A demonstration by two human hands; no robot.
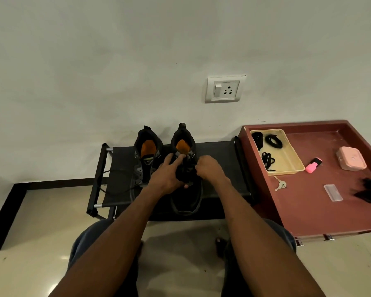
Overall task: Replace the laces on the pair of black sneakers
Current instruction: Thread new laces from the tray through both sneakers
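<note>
Sneakers stand side by side on a low black rack [120,189] by the wall. The left hand [167,176] grips the right sneaker [185,202] at its tongue; the right hand [209,168] pinches there too. The left sneaker [145,159] stands untouched, and spare laces [273,141] lie in a beige tray [296,166].

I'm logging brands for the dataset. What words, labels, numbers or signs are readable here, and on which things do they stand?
None can be read.
Left sneaker: small pale mark on the tongue, too small to read.
Right sneaker: pale mark by the hands, blurred.
Wall socket, pink highlighter, pink box: no visible text.
</note>
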